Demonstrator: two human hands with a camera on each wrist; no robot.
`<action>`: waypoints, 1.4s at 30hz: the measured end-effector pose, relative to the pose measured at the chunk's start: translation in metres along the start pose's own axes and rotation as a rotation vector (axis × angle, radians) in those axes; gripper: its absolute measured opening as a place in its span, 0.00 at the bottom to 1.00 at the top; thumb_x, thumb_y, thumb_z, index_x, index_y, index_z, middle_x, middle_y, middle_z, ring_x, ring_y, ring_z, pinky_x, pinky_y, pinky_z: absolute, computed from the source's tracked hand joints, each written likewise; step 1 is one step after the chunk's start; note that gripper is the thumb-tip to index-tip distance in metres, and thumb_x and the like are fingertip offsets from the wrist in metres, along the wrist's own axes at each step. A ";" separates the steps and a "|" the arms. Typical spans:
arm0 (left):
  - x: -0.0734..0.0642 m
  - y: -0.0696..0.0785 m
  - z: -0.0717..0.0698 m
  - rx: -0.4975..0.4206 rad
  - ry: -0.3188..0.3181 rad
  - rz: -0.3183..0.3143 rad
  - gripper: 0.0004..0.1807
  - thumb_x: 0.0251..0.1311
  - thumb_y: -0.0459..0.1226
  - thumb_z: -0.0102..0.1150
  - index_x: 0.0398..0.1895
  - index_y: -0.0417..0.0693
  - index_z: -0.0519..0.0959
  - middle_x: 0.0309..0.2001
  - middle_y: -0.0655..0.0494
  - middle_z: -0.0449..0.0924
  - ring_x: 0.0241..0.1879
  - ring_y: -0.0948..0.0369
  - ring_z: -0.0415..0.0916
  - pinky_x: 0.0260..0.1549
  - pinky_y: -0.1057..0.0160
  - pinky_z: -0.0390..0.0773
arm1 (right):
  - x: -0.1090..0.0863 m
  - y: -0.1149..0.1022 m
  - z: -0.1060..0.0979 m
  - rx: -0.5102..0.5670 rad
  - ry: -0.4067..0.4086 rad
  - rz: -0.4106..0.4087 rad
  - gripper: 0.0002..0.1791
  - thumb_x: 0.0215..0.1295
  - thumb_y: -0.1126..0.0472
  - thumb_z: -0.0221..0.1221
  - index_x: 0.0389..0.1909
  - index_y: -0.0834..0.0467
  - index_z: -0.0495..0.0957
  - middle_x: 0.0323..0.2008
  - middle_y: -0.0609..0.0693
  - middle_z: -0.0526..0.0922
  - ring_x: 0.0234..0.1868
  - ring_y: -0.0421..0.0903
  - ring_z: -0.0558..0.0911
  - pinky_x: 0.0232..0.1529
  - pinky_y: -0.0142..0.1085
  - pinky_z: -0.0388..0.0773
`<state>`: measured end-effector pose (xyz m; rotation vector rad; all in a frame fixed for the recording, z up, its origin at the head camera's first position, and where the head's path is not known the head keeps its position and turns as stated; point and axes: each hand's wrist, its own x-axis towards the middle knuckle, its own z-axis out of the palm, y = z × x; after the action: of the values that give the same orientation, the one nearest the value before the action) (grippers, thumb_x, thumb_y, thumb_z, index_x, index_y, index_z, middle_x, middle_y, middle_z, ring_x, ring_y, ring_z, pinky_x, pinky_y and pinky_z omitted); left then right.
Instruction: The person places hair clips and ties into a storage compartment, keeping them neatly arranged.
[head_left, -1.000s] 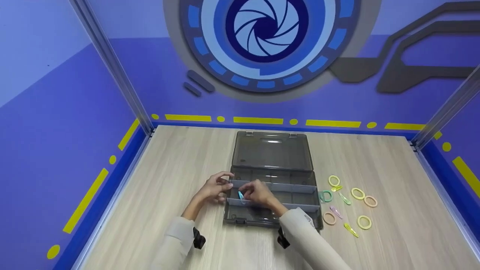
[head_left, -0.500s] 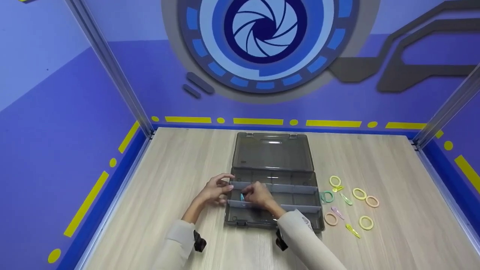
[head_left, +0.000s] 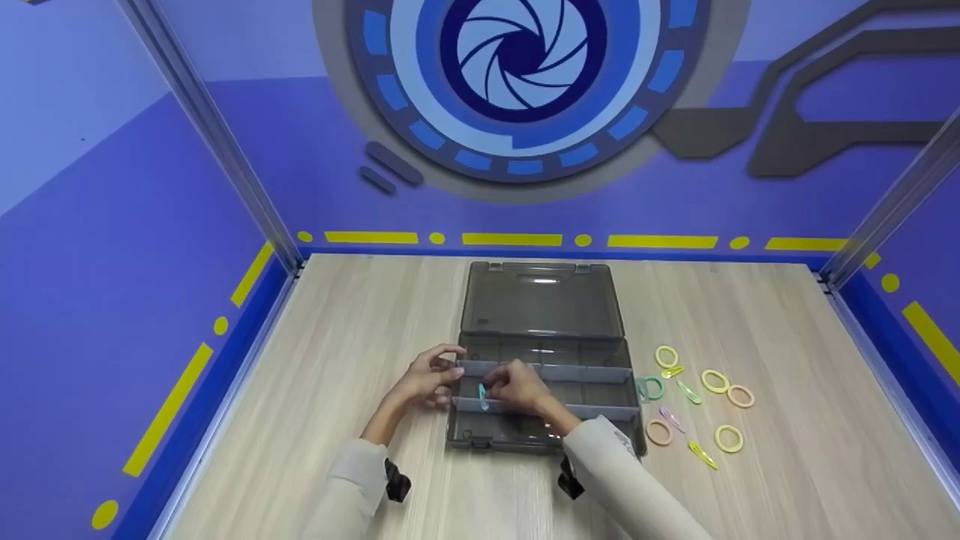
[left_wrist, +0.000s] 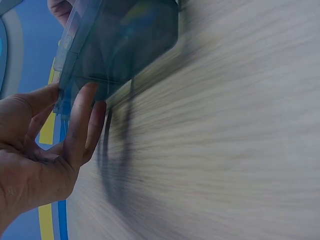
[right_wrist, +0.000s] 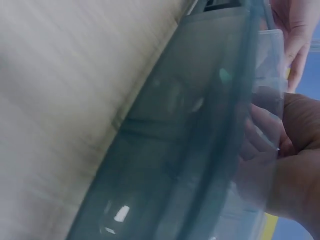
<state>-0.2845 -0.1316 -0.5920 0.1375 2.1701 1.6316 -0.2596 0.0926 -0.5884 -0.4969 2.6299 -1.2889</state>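
Observation:
A smoky grey, see-through divided storage box (head_left: 547, 446) lies with its lid folded back. At its left end my left hand (head_left: 421, 380) grips the wall. The thumb sits at the rim, and other fingers (left_wrist: 80, 120) rest along the outer side in the left wrist view. My right hand (head_left: 519, 388) reaches into the middle row, at the left compartment. It pinches a light blue snap hair clip (head_left: 483, 397), which hangs upright from the fingertips, close to the front divider (head_left: 592, 413). In the right wrist view, the box wall partly covers the right fingers.
Right of the box lie several yellow, peach and green hair ties, such as a yellow hair tie (head_left: 728, 439). Among them are yellow, green and pink snap clips, including a pink clip (head_left: 672, 420). The lid (head_left: 541, 300) lies toward the back wall.
The blue hair clip has turned in my right fingers, and its flat side now shows more. My left hand stays at the box's end. The head view has shifted slightly.

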 end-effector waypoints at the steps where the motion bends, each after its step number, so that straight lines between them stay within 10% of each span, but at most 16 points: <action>1: 0.000 0.000 0.000 0.001 0.003 0.003 0.23 0.69 0.34 0.62 0.66 0.45 0.75 0.48 0.45 0.77 0.40 0.56 0.75 0.20 0.67 0.78 | -0.001 -0.001 -0.004 0.008 -0.013 0.000 0.11 0.54 0.74 0.66 0.39 0.71 0.87 0.33 0.62 0.90 0.31 0.45 0.86 0.39 0.41 0.85; 8: 0.001 0.001 -0.002 -0.023 -0.025 0.024 0.24 0.69 0.32 0.62 0.66 0.41 0.73 0.45 0.47 0.77 0.38 0.58 0.74 0.20 0.68 0.78 | -0.015 -0.009 -0.037 0.051 -0.087 0.027 0.15 0.60 0.71 0.67 0.48 0.71 0.85 0.43 0.66 0.89 0.45 0.59 0.89 0.47 0.50 0.86; 20: -0.005 0.000 -0.005 0.014 0.004 0.011 0.22 0.68 0.33 0.63 0.65 0.44 0.76 0.50 0.42 0.79 0.42 0.55 0.78 0.25 0.60 0.85 | -0.035 -0.006 -0.094 0.177 -0.068 0.023 0.13 0.67 0.71 0.62 0.49 0.74 0.83 0.40 0.69 0.88 0.40 0.60 0.89 0.39 0.37 0.87; 29: -0.001 0.002 0.000 -0.016 0.009 0.002 0.23 0.68 0.33 0.63 0.66 0.43 0.75 0.46 0.46 0.78 0.38 0.57 0.76 0.23 0.64 0.84 | -0.056 0.021 -0.134 0.358 0.002 0.007 0.16 0.67 0.72 0.60 0.51 0.79 0.78 0.36 0.66 0.88 0.33 0.39 0.87 0.39 0.38 0.87; 42: -0.006 -0.001 -0.004 0.006 -0.010 0.043 0.25 0.70 0.33 0.61 0.69 0.42 0.73 0.45 0.47 0.77 0.30 0.60 0.74 0.20 0.68 0.77 | -0.094 0.052 -0.169 0.180 0.113 0.223 0.21 0.73 0.60 0.61 0.59 0.71 0.78 0.41 0.60 0.88 0.35 0.39 0.86 0.36 0.32 0.85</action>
<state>-0.2807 -0.1372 -0.5908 0.1948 2.1785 1.6443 -0.2334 0.2808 -0.5260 -0.1026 2.5340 -1.4983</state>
